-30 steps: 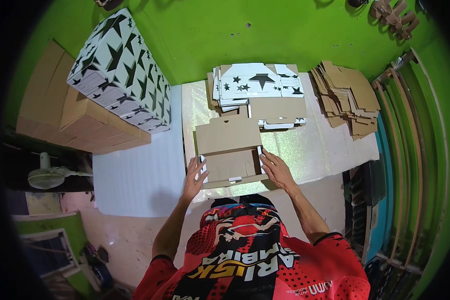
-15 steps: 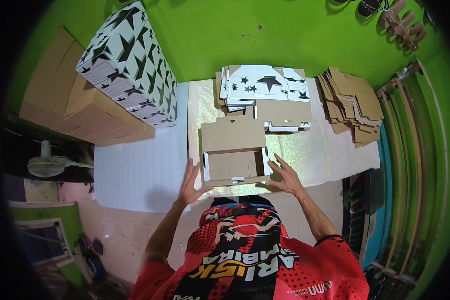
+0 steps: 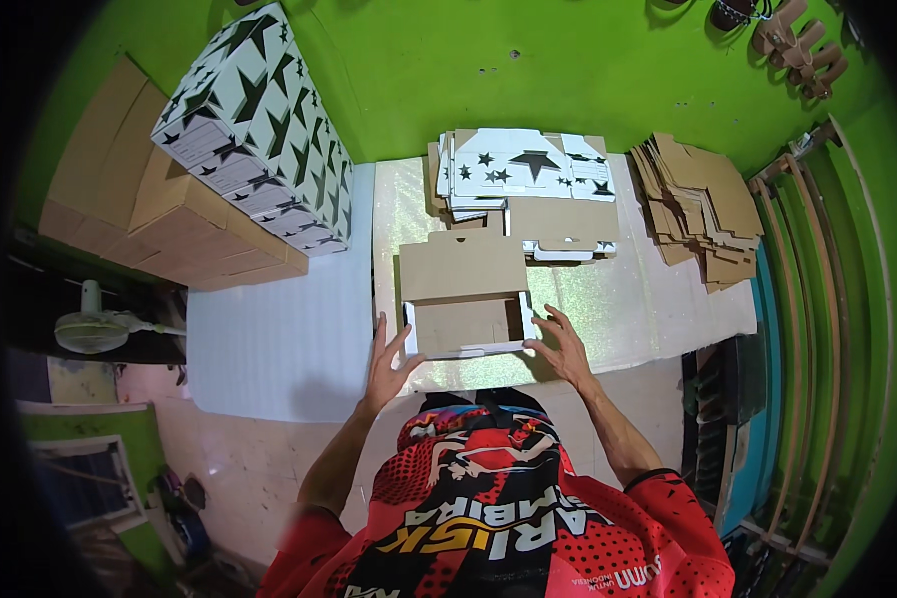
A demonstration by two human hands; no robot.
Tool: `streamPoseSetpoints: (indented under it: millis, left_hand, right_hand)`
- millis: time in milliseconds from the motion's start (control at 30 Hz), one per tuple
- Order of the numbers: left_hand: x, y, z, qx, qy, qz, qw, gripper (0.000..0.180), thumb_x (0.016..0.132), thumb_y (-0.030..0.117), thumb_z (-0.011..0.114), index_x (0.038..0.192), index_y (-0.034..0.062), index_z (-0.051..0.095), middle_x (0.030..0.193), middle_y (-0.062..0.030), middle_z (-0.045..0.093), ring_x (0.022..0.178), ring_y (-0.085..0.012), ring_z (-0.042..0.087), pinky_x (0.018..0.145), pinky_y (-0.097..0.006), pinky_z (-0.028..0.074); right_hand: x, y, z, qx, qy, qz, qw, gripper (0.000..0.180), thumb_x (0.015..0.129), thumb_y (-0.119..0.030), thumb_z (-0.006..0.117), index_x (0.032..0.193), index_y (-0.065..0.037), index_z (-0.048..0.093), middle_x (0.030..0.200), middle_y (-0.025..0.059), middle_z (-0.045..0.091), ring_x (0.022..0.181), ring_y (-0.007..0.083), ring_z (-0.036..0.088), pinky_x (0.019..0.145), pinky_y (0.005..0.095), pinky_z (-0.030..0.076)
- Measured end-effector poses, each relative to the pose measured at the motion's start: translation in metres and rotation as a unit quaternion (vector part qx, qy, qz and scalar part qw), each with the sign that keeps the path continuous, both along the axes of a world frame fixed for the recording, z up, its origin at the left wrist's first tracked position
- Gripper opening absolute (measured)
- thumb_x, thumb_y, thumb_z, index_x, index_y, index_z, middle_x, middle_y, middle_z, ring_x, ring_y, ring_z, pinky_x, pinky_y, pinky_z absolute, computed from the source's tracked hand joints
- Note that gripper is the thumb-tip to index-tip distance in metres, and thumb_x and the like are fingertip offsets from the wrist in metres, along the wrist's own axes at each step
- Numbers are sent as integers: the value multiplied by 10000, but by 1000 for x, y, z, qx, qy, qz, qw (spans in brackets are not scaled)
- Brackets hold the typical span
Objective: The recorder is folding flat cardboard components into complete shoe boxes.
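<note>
A brown cardboard box sits on the table in front of me, its lid raised and leaning back at the far side. White shows on the outer faces of its side walls and front. At its front left corner is my left hand, fingers spread and thumb close to the wall. My right hand flanks the front right corner with its fingers apart, the thumb at or very near the box. Neither hand is wrapped round anything.
Flat star-printed white cardboard blanks are stacked behind the box. Brown cardboard blanks lie at the far right. On the left stand stacked star-printed boxes beside brown boxes. A fan and a wooden rack flank the table.
The box's front panel has gone from folded outward to standing up, its white face showing. Both hands stay at the front corners, and my left hand has shifted slightly right.
</note>
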State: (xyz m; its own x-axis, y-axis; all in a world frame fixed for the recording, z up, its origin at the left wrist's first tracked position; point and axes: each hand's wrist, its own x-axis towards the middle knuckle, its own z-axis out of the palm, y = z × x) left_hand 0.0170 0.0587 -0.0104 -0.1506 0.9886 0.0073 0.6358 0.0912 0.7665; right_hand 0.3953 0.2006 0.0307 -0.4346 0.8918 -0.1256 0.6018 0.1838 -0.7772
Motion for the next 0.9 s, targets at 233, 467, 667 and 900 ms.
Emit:
streamPoseSetpoints:
  millis: [233,467,667,900]
  left_hand:
    - [16,3,-16,3,-110,82,991,781,1024,338,709,1679,184,311,1772,-214,-36,1643,-375,-1,1291,-556,130]
    - [21,-2,-20,-110,8,74,991,733,1107,515,443,1711,200,174,1782,-173,-18,1647,-352,-25,1203,-752,-43]
    - [24,0,-13,-132,8,73,988,736,1109,539,407,1717,218,143,1786,-152,-30,1650,-330,-26,1188,-770,-59]
    - [24,0,-14,-144,8,79,986,744,1104,553,411,1718,230,142,1790,-133,-21,1651,-322,-21,1186,-772,-61]
  right_hand:
    - [-8,2,-17,113,1,-55,992,627,868,-471,829,1370,-142,650,1623,172,429,1480,440,415,1189,529,387]
    - [-64,-14,2,259,-77,215,939,420,958,-460,718,1312,-236,732,1606,109,480,1491,376,421,1261,620,227]
    - [-70,-34,-20,286,-45,239,927,317,828,-172,789,1143,-209,779,1420,39,619,1389,277,514,1254,590,299]
    - [-70,-49,-24,304,-68,235,921,244,949,-328,726,1146,-193,777,1316,-6,655,1294,232,558,1253,542,279]
